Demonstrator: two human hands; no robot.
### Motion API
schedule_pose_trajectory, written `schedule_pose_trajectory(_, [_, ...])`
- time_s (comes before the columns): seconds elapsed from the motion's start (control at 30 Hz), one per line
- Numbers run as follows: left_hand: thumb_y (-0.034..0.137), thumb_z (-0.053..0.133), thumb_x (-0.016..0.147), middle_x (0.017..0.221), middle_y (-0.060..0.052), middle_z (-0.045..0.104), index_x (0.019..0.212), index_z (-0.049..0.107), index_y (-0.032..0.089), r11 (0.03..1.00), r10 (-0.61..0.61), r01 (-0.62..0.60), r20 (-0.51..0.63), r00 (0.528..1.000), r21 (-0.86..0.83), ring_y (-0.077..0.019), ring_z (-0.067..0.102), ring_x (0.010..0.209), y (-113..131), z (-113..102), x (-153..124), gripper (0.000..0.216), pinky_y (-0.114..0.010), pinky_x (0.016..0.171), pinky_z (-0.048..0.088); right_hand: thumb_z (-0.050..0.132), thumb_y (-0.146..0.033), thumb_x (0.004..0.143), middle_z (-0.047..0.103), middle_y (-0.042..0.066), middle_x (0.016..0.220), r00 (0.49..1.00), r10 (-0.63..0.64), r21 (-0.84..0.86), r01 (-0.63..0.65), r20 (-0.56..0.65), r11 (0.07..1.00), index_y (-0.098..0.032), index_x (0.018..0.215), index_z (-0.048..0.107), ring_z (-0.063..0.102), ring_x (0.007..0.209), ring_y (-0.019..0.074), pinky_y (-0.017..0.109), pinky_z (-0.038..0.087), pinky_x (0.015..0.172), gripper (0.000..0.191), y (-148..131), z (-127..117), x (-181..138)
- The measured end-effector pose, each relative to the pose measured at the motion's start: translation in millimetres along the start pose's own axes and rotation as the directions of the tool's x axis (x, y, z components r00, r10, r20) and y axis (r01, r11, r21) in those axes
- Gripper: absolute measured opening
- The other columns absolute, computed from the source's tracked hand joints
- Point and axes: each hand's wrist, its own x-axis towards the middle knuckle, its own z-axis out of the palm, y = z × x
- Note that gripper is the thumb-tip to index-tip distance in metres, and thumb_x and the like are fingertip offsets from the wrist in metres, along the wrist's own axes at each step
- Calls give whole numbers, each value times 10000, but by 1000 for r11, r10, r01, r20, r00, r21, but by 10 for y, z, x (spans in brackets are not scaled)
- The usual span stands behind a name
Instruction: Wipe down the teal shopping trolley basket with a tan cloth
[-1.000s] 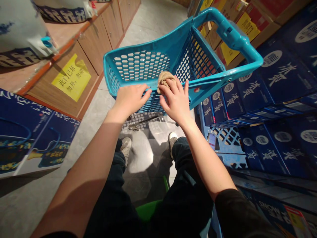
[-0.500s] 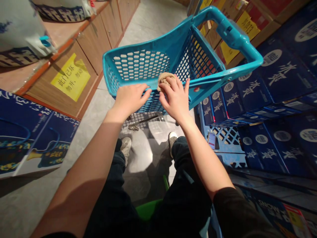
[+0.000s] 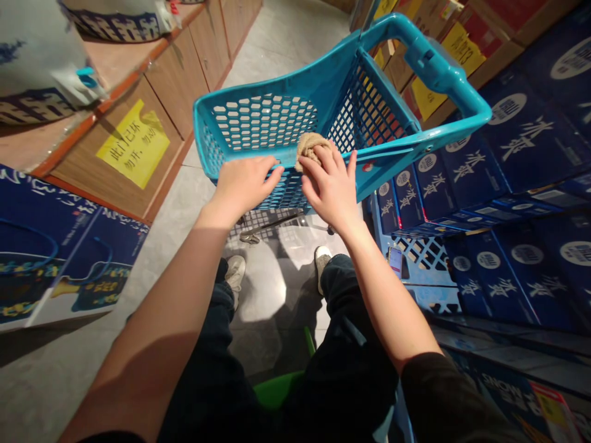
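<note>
In front of my legs stands a blue plastic shopping cart (image 3: 295, 86) with perforated walls and a thick handle at the upper right. My left hand (image 3: 247, 181) grips the near rim of its basket, thumb on the near side and fingers bent over the edge. Farther right on that same rim, my right hand (image 3: 332, 187) holds a bunched tan cloth (image 3: 308, 146) against the plastic. The cloth sticks up beyond my fingers, and the part under my palm is hidden.
Stacked blue cartons (image 3: 489, 154) line the right side, beside a blue plastic pallet (image 3: 420, 258) with a phone (image 3: 395, 261) on it. Wooden cabinets (image 3: 168, 80) bearing a yellow notice (image 3: 133, 144) run along the left. A green seat (image 3: 277, 389) shows between my legs.
My right hand and the cloth have shifted very slightly right along the rim. My left hand stays in place on the basket edge.
</note>
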Motion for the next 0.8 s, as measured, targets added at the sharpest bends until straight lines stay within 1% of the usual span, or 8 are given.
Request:
schedule_pose_trajectory(0.13, [475,305,1125,1278,-183,782,1259,731,200,1000,-11,11,22,1000,0,-377,735,1147,9,-12,3,525,-426,868,493,474,-301,1060,617,106,1620,985,143,-6,-144,-93,989,-295,1346,721,420,1629,393,841,140,1332,379,285,-55,28])
schedule_pose_trajectory(0.2, [471,304,1126,1276,-180,784,1256,732,199,1000,-8,7,23,1000,5,-371,736,1143,12,-12,4,524,-419,863,492,480,-289,1047,591,124,1641,980,176,-21,-179,-97,984,-280,1363,714,386,1647,413,850,162,1320,394,326,-44,27])
schedule_pose_trajectory(0.33, [464,313,1128,1270,-181,784,1264,732,192,1000,-9,9,7,1000,7,-372,741,1157,11,-2,0,518,-416,879,496,517,-299,1032,538,130,1690,997,75,-21,-75,-13,997,-260,1484,654,322,1682,413,798,187,1348,474,72,7,-13])
schedule_pose_trajectory(0.43, [464,308,1127,1262,-182,785,1262,734,195,1000,-8,8,4,1000,8,-382,738,1166,12,-5,-3,522,-422,881,500,511,-300,1046,568,101,1671,999,-26,19,25,22,1000,-286,1481,656,363,1667,373,771,162,1370,458,-66,-6,-19])
schedule_pose_trajectory(0.57, [470,302,1123,1271,-180,786,1262,733,199,1000,-12,11,21,1000,28,-386,735,1171,12,-15,-2,527,-422,862,503,458,-298,1071,646,100,1579,996,79,-9,-79,-36,997,-288,1332,725,453,1610,359,795,138,1360,374,182,-59,44])
schedule_pose_trajectory(0.67, [477,311,1121,1271,-170,789,1250,734,211,1000,-7,7,14,1000,10,-378,733,1167,3,-11,0,516,-422,871,500,454,-276,1054,639,123,1575,981,169,-23,-171,-95,985,-270,1302,738,442,1615,384,814,149,1345,377,387,-44,73])
schedule_pose_trajectory(0.73, [486,317,1121,1282,-170,785,1248,734,213,1000,-7,7,10,1000,-15,-375,734,1166,-1,-4,0,514,-425,888,499,466,-266,1035,624,126,1593,981,159,-10,-161,-107,987,-268,1339,730,409,1636,402,820,165,1339,402,360,-10,55])
schedule_pose_trajectory(0.8, [492,317,1123,1289,-175,782,1248,734,208,1000,-9,9,8,1000,-21,-374,736,1163,-1,0,0,520,-425,895,499,484,-265,1024,597,124,1629,993,94,7,-93,-71,996,-268,1410,704,374,1658,402,801,192,1345,445,211,17,16])
